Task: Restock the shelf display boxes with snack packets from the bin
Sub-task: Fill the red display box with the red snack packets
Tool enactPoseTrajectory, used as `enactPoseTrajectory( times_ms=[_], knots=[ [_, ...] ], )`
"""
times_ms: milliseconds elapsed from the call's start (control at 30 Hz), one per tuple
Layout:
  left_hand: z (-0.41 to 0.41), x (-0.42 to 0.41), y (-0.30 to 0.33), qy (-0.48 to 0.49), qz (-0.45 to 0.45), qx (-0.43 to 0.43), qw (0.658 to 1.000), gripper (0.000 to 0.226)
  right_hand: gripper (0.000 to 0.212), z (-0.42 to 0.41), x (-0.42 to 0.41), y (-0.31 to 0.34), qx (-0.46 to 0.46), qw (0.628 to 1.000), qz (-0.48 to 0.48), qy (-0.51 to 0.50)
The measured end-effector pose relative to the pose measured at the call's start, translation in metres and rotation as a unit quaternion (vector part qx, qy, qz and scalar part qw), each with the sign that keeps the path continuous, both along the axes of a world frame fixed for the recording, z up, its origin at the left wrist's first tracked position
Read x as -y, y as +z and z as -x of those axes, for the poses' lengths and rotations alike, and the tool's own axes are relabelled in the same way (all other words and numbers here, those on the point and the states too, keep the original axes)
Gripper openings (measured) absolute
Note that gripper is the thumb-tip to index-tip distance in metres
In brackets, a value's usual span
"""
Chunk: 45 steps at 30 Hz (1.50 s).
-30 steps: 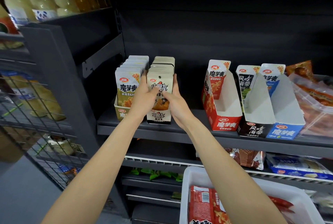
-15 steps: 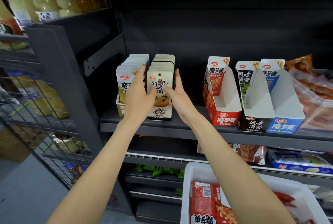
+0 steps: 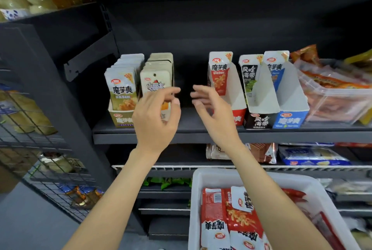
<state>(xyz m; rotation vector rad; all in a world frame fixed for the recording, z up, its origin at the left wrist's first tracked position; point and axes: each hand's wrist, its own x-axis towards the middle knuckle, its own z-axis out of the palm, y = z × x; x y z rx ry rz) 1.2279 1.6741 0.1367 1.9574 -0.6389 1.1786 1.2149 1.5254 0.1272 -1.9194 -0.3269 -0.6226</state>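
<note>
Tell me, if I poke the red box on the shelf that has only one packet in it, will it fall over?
The red box probably slides or tips easily: it looks like thin card, stands tall and narrow, and holds just one packet, so it is likely light. That packet leans at the back, so it may flop forward.

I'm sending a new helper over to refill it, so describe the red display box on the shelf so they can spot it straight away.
Find the dark shelf above the white bin. Three tall display boxes stand side by side right of the hands, and the red display box is the leftmost, beside the black display box and the blue display box. Only it is red, holding one red packet.
</note>
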Motion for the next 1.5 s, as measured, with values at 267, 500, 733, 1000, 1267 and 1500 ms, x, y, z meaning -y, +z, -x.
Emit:
enactPoseTrajectory(
  times_ms=[267,500,733,1000,1267,1500],
  knots=[
    [0.052,0.051,-0.070,-0.181,-0.106,-0.191,0.959,0.022,0.019,0.087,0.088,-0.086,-0.114,0.975,0.170,-0.092],
    [0.080,0.085,-0.157,-0.201,-0.289,-0.473,0.808,0.046,0.038,0.160,0.143,-0.156,-0.307,0.907,0.262,-0.117],
    [0.102,0.097,-0.203,-0.095,-0.393,-0.538,0.740,0.083,0.062,0.160,0.149,-0.190,-0.355,0.878,0.319,-0.036],
    [0.117,0.090,-0.197,-0.107,-0.413,-0.527,0.735,0.074,0.051,0.160,0.145,-0.198,-0.299,0.825,0.469,-0.095],
    [0.098,0.066,-0.187,-0.222,-0.569,-0.405,0.681,0.074,0.037,0.162,0.142,-0.188,-0.232,0.838,0.477,-0.130],
    [0.090,0.065,-0.180,-0.281,-0.544,-0.285,0.737,0.040,0.043,0.168,0.140,-0.178,-0.233,0.859,0.408,-0.203]
  ],
)
